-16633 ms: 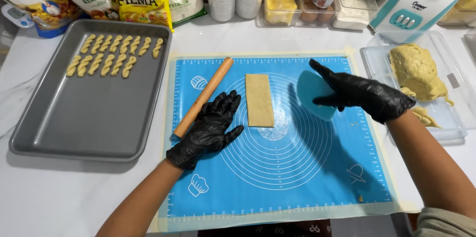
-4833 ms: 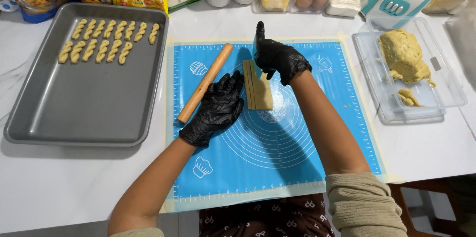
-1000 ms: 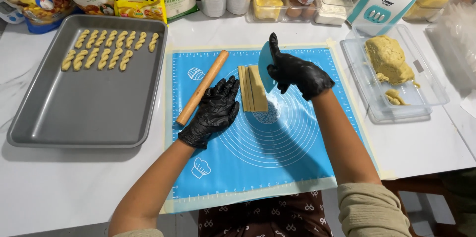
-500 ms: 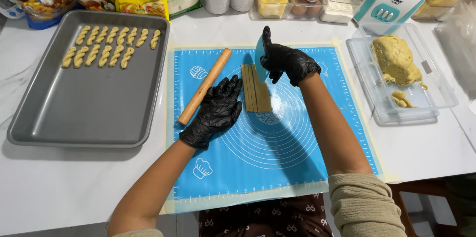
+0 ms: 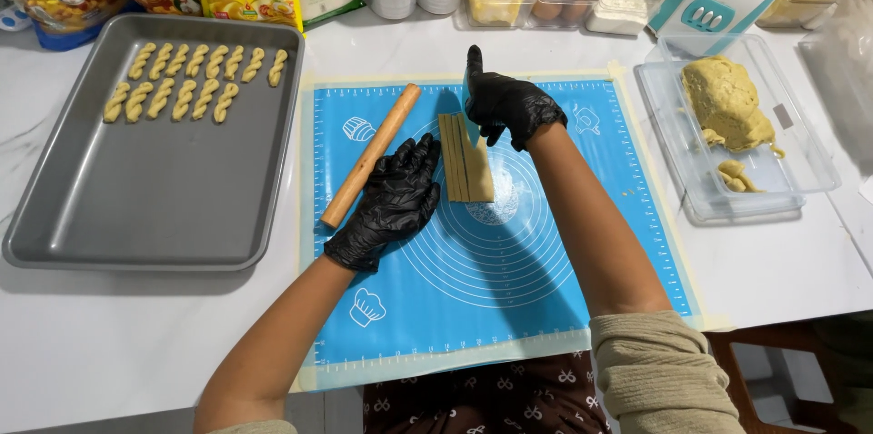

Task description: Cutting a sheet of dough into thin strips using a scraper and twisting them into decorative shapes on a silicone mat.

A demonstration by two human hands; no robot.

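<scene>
Right hand point(image 5: 509, 107) clenched on teal plastic scraper point(image 5: 470, 111), edge along far-near long axis of scored tan dough slab point(image 5: 466, 159); left hand point(image 5: 396, 202) splayed flat, empty, beside it.

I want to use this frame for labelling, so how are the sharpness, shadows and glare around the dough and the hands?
Head view: sharp overall; the dough slab and both gloved hands, left hand and right hand, crisp; soft arm shadows on the blue mat; mild sheen on the gloves; edges slightly bowed.
</scene>
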